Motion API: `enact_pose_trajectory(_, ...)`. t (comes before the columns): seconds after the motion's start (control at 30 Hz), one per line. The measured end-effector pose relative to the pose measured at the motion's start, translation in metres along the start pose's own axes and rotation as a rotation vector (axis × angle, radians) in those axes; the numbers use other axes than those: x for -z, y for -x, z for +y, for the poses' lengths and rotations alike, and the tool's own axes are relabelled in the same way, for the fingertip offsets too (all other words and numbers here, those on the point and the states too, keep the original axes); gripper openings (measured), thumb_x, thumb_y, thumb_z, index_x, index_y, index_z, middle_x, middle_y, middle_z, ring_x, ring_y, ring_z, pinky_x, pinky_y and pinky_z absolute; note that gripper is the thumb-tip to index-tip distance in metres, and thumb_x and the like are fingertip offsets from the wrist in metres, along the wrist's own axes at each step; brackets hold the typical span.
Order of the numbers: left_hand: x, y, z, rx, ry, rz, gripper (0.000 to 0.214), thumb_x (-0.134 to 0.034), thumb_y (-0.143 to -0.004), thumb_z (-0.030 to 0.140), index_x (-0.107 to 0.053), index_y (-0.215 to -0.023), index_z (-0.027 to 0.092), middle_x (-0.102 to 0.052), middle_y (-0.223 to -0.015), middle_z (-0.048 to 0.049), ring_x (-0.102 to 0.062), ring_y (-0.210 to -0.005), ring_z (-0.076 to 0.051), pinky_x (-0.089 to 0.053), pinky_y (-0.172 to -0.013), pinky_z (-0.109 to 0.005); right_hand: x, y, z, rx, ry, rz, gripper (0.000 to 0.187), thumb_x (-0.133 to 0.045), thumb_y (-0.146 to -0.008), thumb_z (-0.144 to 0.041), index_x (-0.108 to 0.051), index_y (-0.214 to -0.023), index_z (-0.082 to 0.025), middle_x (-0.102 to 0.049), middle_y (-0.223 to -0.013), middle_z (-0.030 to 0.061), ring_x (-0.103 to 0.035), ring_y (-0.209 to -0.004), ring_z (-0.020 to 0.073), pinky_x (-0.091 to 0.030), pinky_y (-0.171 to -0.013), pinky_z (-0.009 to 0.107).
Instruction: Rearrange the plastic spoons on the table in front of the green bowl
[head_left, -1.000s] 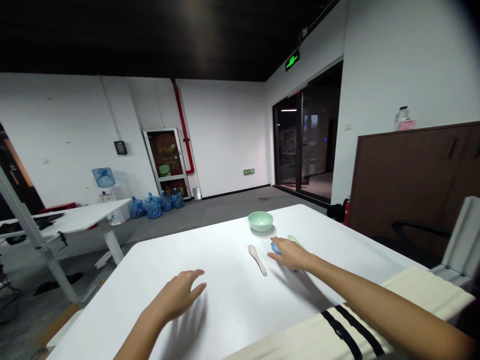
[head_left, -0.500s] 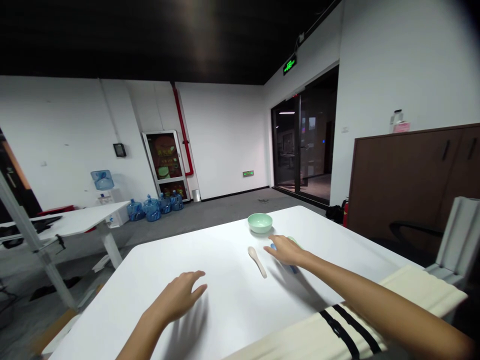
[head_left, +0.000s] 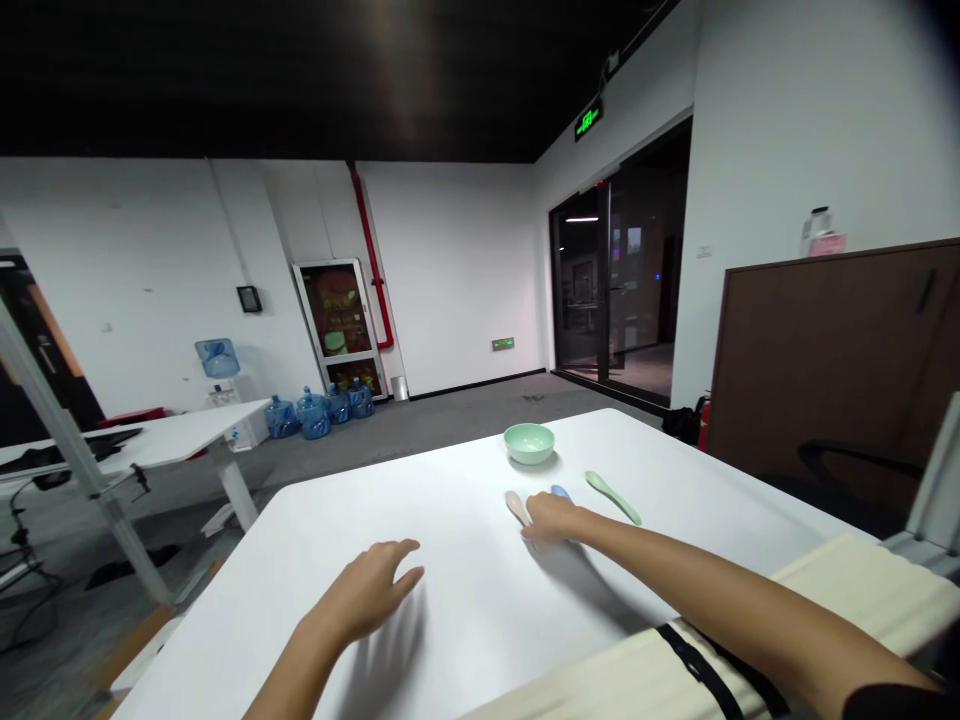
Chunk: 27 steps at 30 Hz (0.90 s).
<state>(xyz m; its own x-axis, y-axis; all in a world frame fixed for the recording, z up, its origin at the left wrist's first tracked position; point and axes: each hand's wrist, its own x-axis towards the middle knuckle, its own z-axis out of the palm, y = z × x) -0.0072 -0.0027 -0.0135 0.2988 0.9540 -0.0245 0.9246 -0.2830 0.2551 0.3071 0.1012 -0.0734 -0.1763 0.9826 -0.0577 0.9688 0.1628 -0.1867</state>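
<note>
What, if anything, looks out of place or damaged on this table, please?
Nothing looks spilled or broken. Only the layout seems slightly odd: the green spoon lies askew, and the beige spoon and blue spoon sit partly under the right hand, all outside the green bowl.

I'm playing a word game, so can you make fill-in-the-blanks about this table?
The bowl on the white table is ____.
The spoon just beyond the right hand is ____.
The left hand is holding ____.

Missing words: green, blue, nothing.
</note>
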Motion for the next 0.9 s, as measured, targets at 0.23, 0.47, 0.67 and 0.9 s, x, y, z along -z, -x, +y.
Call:
enact_pose_trajectory(0.23,0.002,0.0,0.002,0.004,0.003,-0.008,0.058,-0.035,-0.084,0.063,-0.051,-0.128,0.029,-0.058,-0.129,-0.0055,-0.049,-0.121,-0.028,-0.039,-0.097,-0.04,0.007,-0.007,0.004,0.043,0.023,0.01,0.03,-0.052,-0.08,-0.04,-0.065,-0.085,-0.013,-0.067,-0.088,0.0129,-0.063,-0.074,0.0214,-0.041,-0.059,0.026)
enact_pose_trajectory(0.47,0.0,-0.002,0.0,0.014,0.01,-0.013,0.058,-0.034,-0.084,0.064,-0.051,-0.128,0.03,-0.058,-0.129,-0.0041,-0.048,-0.121,-0.028,-0.04,-0.096,-0.04,0.053,-0.041,0.024,-0.073,-0.016,0.256,0.036,-0.041,-0.085,-0.042,-0.065,-0.089,-0.016,-0.066,-0.091,0.012,-0.061,-0.079,0.0218,-0.039,-0.062,0.027)
enact_pose_trajectory(0.67,0.002,0.0,0.002,0.022,0.02,-0.013,0.057,-0.034,-0.084,0.063,-0.051,-0.128,0.03,-0.057,-0.13,-0.0047,-0.049,-0.121,-0.027,-0.04,-0.096,-0.039,0.059,-0.075,0.044,-0.233,-0.021,0.328,0.038,-0.041,-0.086,-0.044,-0.067,-0.094,-0.017,-0.067,-0.098,0.0132,-0.062,-0.088,0.0236,-0.04,-0.068,0.028)
enact_pose_trajectory(0.9,0.006,-0.002,0.005,0.045,0.018,-0.035,0.056,-0.034,-0.086,0.061,-0.049,-0.129,0.03,-0.056,-0.131,-0.0046,-0.049,-0.121,-0.026,-0.039,-0.097,-0.039,0.042,-0.108,0.063,-0.345,-0.042,0.334,0.036,-0.046,-0.083,-0.042,-0.067,-0.097,-0.016,-0.066,-0.101,0.0149,-0.063,-0.091,0.0247,-0.044,-0.07,0.029)
